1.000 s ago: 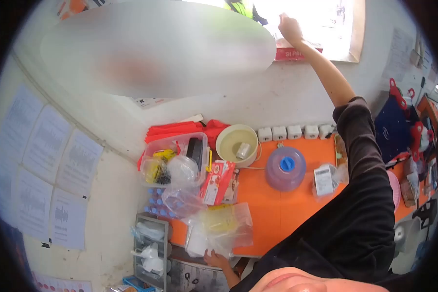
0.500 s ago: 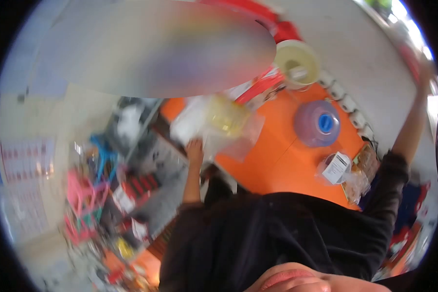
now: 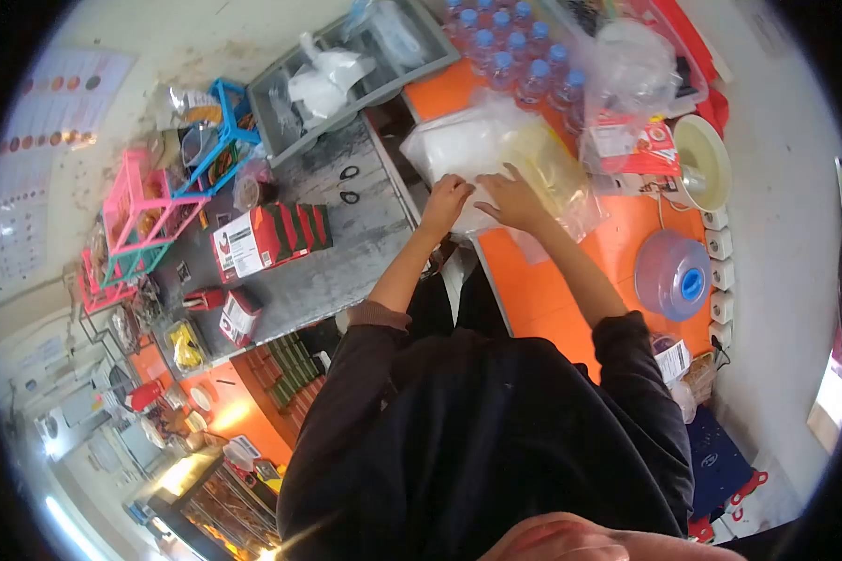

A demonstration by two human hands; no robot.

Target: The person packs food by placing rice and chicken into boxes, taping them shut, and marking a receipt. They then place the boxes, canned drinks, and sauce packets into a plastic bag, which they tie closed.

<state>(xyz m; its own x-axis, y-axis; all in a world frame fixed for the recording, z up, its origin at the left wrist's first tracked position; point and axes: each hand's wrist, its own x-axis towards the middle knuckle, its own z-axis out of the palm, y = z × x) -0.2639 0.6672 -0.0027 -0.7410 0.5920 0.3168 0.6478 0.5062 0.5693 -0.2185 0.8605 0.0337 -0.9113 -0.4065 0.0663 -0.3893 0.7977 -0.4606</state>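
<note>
A pile of clear plastic bags (image 3: 496, 140), some yellowish at the right, lies on the orange table (image 3: 542, 299). My left hand (image 3: 447, 201) is at the near left edge of the pile, its fingers curled together on the plastic; what they pinch is too small to make out. Beside it, my right hand (image 3: 514, 198) rests on the bags with its fingers spread.
Water bottles (image 3: 533, 70) stand behind the bags. A purple jug (image 3: 671, 276) and a cream bucket (image 3: 703, 164) are at the right. On the grey counter (image 3: 346, 262) at the left are red boxes (image 3: 271, 238), scissors (image 3: 349, 185) and a grey tray (image 3: 299, 140).
My right hand has come from the far right by the wall onto the bags. My left hand has stayed by the pile, its fingers now curled. The view has turned, showing the bottles.
</note>
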